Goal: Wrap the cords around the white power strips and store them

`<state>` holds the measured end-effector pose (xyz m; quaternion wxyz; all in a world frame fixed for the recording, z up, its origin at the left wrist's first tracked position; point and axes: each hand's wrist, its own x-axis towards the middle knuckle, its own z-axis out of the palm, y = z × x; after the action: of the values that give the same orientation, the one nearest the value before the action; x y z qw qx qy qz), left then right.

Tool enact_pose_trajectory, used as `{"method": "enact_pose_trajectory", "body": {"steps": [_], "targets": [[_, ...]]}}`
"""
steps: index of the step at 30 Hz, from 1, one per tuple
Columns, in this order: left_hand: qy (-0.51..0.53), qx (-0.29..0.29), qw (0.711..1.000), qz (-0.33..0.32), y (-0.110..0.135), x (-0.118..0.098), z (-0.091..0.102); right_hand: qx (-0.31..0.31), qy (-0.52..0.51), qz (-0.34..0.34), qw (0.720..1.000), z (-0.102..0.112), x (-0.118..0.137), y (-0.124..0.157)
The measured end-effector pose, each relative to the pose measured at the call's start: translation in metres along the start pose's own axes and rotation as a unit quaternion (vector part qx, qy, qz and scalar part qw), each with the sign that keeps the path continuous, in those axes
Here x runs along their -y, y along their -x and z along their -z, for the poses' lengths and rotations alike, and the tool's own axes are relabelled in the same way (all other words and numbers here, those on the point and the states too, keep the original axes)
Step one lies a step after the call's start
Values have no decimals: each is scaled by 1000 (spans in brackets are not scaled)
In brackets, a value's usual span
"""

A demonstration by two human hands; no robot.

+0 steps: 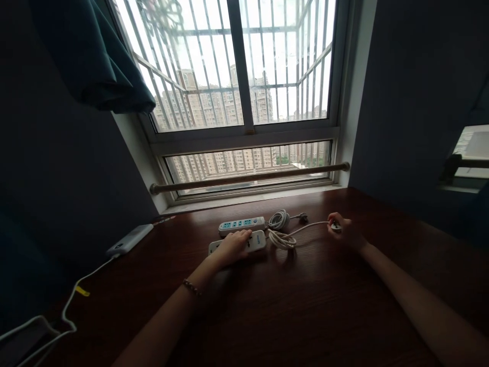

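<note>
My right grip (347, 232) is closed round a pale plug (335, 227), over on the right. My left grip (233, 245) lies across the near power strip (259, 240), fingers a bit bent; I can't tell if it squeezes. The plug's cord runs left to the near coil (282, 241). Just past that, on the tabletop (305, 311), sit the far power strip (242, 225) and far coil (278, 219). A hard pull could snag the two coils together.

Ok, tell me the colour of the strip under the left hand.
The strip is whitish, with blue lettering near one end; see the head view.
</note>
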<state>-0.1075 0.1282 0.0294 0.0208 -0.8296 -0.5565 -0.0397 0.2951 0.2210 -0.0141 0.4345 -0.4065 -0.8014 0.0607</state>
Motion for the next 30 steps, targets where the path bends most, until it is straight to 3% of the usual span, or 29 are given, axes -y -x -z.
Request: {"method": "enact_pose_trajectory", "body": {"steps": [4,6,15,23,27,30], "targets": [[9,9,1000,-7,-1,3,0,-101,-131,-151,975,-18,-8,-1],[14,14,1000,-12,-1,5,-1,-135,-160,-190,959,-26,-17,-2],[52,42,997,-27,-4,9,0,-151,-48,-223,962,-24,-52,4],[25,46,999,6,-2,4,-8,-99,38,-203,973,-14,-56,11],[5,7,999,41,22,-12,1,-61,67,-214,973,-13,-52,12],[-19,-77,995,63,76,-35,11,-42,83,-226,970,-12,-49,9]]}}
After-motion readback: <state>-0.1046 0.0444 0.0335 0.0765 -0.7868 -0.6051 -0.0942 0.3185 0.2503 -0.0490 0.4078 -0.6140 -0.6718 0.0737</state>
